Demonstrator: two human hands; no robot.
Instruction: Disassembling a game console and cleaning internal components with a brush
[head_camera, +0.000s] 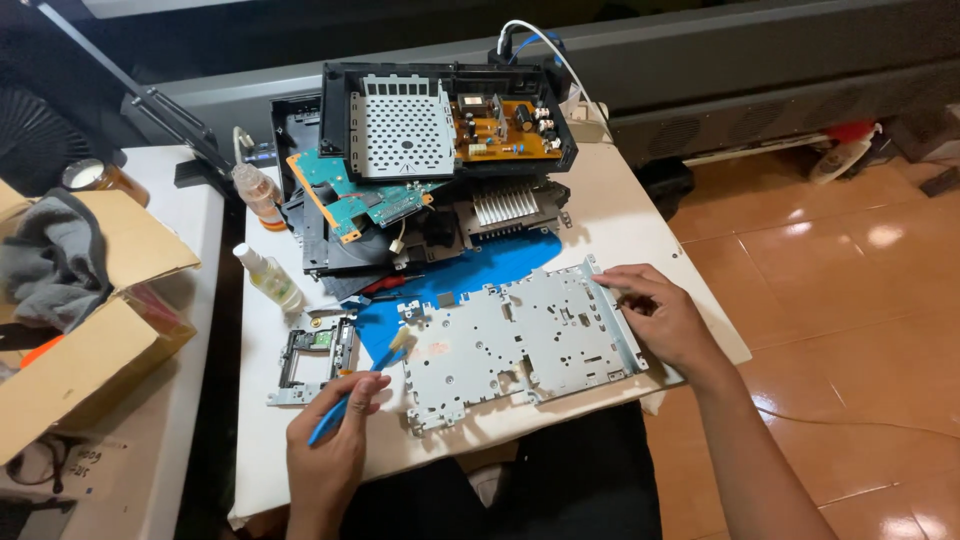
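A white table (640, 235) carries a blue mat (490, 270), metal plate (520, 345) and spray bottle (270, 277) (upright).

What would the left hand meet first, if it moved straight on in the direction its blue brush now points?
The left hand holds a blue brush pointing up and to the right. Its tip already sits at the left edge of the grey metal plate, so the plate comes first, though whether it touches is unclear.
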